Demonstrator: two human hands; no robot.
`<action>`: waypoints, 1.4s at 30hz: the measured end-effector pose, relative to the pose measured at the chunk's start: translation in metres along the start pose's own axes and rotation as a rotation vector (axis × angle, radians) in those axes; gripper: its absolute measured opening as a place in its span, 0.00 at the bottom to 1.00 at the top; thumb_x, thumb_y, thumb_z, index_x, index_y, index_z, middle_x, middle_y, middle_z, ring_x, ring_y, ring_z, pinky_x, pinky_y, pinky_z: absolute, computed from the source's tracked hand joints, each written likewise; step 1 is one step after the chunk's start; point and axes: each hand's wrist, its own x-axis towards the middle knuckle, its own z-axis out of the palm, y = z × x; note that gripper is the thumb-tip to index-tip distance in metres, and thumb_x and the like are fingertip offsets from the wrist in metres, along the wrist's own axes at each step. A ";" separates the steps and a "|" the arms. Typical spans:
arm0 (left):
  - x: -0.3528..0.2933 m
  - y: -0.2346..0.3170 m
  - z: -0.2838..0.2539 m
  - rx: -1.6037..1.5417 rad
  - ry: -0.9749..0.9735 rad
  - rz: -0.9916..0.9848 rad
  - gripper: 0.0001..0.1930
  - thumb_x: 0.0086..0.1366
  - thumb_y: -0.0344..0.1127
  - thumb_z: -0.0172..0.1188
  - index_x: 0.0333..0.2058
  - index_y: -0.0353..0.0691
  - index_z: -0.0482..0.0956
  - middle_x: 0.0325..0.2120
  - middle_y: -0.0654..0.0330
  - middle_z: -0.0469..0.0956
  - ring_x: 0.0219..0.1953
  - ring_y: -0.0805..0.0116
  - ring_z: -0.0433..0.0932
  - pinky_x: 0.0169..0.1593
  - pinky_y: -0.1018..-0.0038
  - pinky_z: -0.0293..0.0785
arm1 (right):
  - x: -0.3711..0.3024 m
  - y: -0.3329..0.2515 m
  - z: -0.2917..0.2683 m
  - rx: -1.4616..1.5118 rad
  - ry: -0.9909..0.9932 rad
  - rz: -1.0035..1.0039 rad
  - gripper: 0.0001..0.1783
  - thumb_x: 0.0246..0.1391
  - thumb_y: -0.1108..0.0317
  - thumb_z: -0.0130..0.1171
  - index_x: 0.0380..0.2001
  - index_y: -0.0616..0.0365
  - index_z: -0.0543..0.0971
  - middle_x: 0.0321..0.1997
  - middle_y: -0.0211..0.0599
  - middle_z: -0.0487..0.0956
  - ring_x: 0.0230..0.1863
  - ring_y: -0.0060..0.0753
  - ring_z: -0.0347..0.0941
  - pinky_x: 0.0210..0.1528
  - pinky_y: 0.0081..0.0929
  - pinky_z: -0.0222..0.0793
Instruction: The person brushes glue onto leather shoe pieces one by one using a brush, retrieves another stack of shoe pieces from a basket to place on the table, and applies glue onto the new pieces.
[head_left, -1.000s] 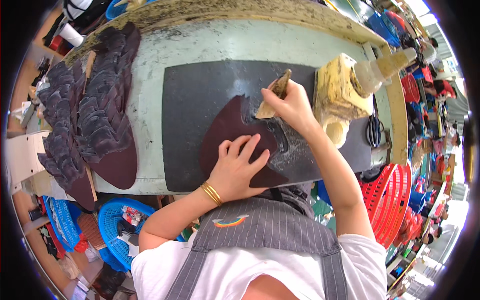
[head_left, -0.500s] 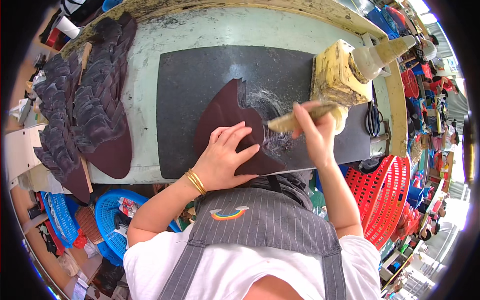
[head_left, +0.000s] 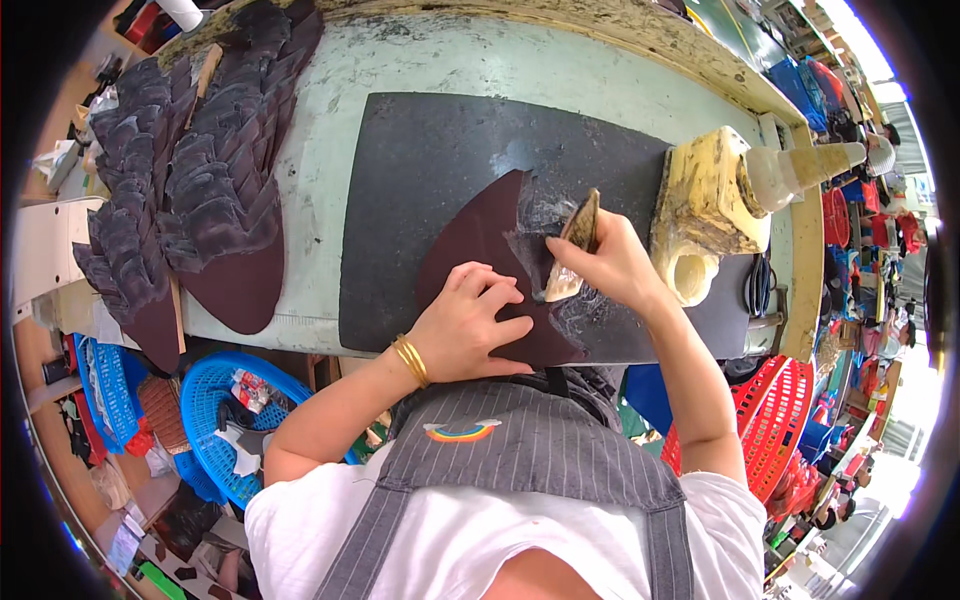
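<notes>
A dark maroon, curved cut piece (head_left: 470, 230), perhaps leather, lies flat on a black mat (head_left: 420, 140). My left hand (head_left: 470, 325), with gold bangles at the wrist, rests on its lower left part with fingers spread. In my right hand (head_left: 615, 262) is a short, flat glue spreader (head_left: 566, 280), caked dark at the upper end and whitish and wet-looking at the lower end. That lower end is at the piece's notched right edge, where a greyish smear runs along the border. Whitish streaks mark the mat beside it.
Overlapping maroon pieces with smeared grey edges (head_left: 225, 210) lie at the left. Right of the mat stands a stained yellow container (head_left: 705, 190) with a nozzled bottle (head_left: 800, 175) and a cup-like holder (head_left: 692, 275). Blue (head_left: 225, 470) and red baskets (head_left: 765, 430) sit below the table edge.
My right hand has turned the spreader from nearly level to steep, its whitish end now down at the piece's edge. My left hand stays on the piece. The whole view has shifted slightly.
</notes>
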 end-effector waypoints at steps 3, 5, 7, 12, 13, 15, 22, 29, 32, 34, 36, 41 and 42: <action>0.000 -0.001 0.001 0.014 0.006 0.006 0.24 0.42 0.54 0.75 0.32 0.45 0.79 0.41 0.59 0.71 0.52 0.55 0.69 0.56 0.51 0.64 | -0.004 -0.006 0.006 0.140 0.171 0.050 0.15 0.50 0.64 0.68 0.27 0.66 0.77 0.20 0.35 0.79 0.22 0.19 0.74 0.24 0.25 0.69; 0.000 -0.001 0.002 0.007 0.019 -0.006 0.25 0.41 0.54 0.76 0.31 0.44 0.78 0.41 0.58 0.71 0.52 0.54 0.69 0.55 0.51 0.65 | -0.021 0.008 0.008 0.011 0.112 0.010 0.14 0.51 0.65 0.67 0.27 0.66 0.77 0.19 0.36 0.79 0.22 0.19 0.74 0.24 0.24 0.69; 0.001 -0.004 0.003 -0.009 0.014 -0.015 0.26 0.41 0.54 0.76 0.31 0.43 0.78 0.41 0.58 0.71 0.52 0.54 0.69 0.55 0.51 0.65 | -0.035 -0.003 0.004 -0.166 -0.035 -0.026 0.11 0.52 0.67 0.65 0.26 0.64 0.77 0.19 0.38 0.78 0.22 0.20 0.74 0.25 0.24 0.69; 0.000 -0.005 0.004 -0.005 0.029 -0.029 0.25 0.41 0.53 0.76 0.30 0.42 0.77 0.41 0.58 0.71 0.55 0.52 0.68 0.56 0.50 0.63 | -0.058 -0.007 0.008 -0.121 -0.081 -0.069 0.10 0.48 0.69 0.66 0.23 0.60 0.75 0.19 0.38 0.75 0.19 0.30 0.72 0.24 0.29 0.68; 0.001 -0.003 0.002 0.001 0.038 -0.036 0.25 0.41 0.53 0.76 0.30 0.42 0.77 0.41 0.58 0.71 0.55 0.52 0.68 0.56 0.50 0.63 | -0.068 -0.003 0.000 -0.173 -0.101 -0.051 0.10 0.48 0.69 0.66 0.23 0.61 0.75 0.17 0.37 0.74 0.18 0.28 0.72 0.24 0.28 0.68; 0.003 -0.001 -0.002 0.029 0.033 -0.038 0.24 0.42 0.53 0.75 0.30 0.43 0.76 0.40 0.59 0.71 0.58 0.51 0.66 0.57 0.48 0.60 | -0.079 -0.004 -0.013 -0.138 -0.104 0.047 0.10 0.49 0.69 0.66 0.22 0.61 0.75 0.15 0.32 0.75 0.18 0.18 0.71 0.24 0.22 0.68; 0.001 0.001 -0.002 -0.005 0.019 -0.061 0.24 0.43 0.56 0.72 0.32 0.46 0.75 0.39 0.62 0.69 0.59 0.51 0.63 0.61 0.49 0.56 | 0.015 -0.015 0.010 0.121 0.278 -0.447 0.04 0.53 0.77 0.61 0.29 0.61 0.75 0.28 0.29 0.79 0.32 0.15 0.73 0.34 0.18 0.69; 0.004 0.001 -0.002 -0.032 0.033 -0.097 0.25 0.43 0.57 0.72 0.29 0.44 0.76 0.39 0.60 0.73 0.59 0.52 0.65 0.61 0.48 0.57 | 0.041 -0.001 0.018 -0.068 0.082 -0.496 0.07 0.48 0.76 0.65 0.27 0.61 0.74 0.26 0.36 0.78 0.26 0.26 0.76 0.30 0.23 0.73; 0.004 0.000 -0.006 -0.036 0.033 -0.090 0.24 0.43 0.55 0.72 0.30 0.44 0.76 0.39 0.60 0.72 0.59 0.53 0.65 0.62 0.48 0.55 | 0.073 -0.013 0.012 -0.234 0.187 -0.402 0.07 0.50 0.73 0.65 0.28 0.62 0.75 0.28 0.39 0.80 0.27 0.28 0.78 0.31 0.25 0.74; 0.003 -0.002 -0.008 -0.045 0.009 -0.106 0.22 0.42 0.50 0.72 0.31 0.44 0.77 0.40 0.60 0.72 0.60 0.52 0.64 0.62 0.48 0.55 | 0.082 -0.008 0.008 -0.211 0.255 -0.429 0.07 0.50 0.73 0.65 0.29 0.62 0.75 0.28 0.38 0.79 0.29 0.26 0.78 0.33 0.24 0.74; 0.001 -0.004 -0.010 -0.034 0.021 -0.129 0.23 0.40 0.44 0.71 0.35 0.44 0.77 0.41 0.59 0.72 0.60 0.53 0.66 0.63 0.49 0.55 | 0.060 -0.019 -0.003 -0.213 0.353 -0.438 0.07 0.51 0.75 0.64 0.30 0.62 0.75 0.30 0.37 0.79 0.31 0.23 0.77 0.35 0.23 0.73; -0.004 -0.003 -0.017 -0.426 0.249 -0.359 0.22 0.53 0.29 0.60 0.48 0.35 0.70 0.45 0.51 0.73 0.52 0.50 0.73 0.59 0.63 0.64 | -0.096 -0.032 -0.021 -0.027 0.089 -0.263 0.05 0.47 0.78 0.60 0.30 0.62 0.76 0.28 0.36 0.78 0.28 0.27 0.75 0.31 0.23 0.70; -0.006 -0.003 -0.026 -0.575 0.334 -0.458 0.22 0.57 0.29 0.58 0.51 0.32 0.69 0.44 0.50 0.74 0.50 0.51 0.74 0.56 0.66 0.67 | -0.107 -0.038 -0.017 -0.188 -0.111 -0.171 0.06 0.46 0.75 0.62 0.30 0.61 0.78 0.26 0.37 0.79 0.25 0.30 0.77 0.29 0.24 0.70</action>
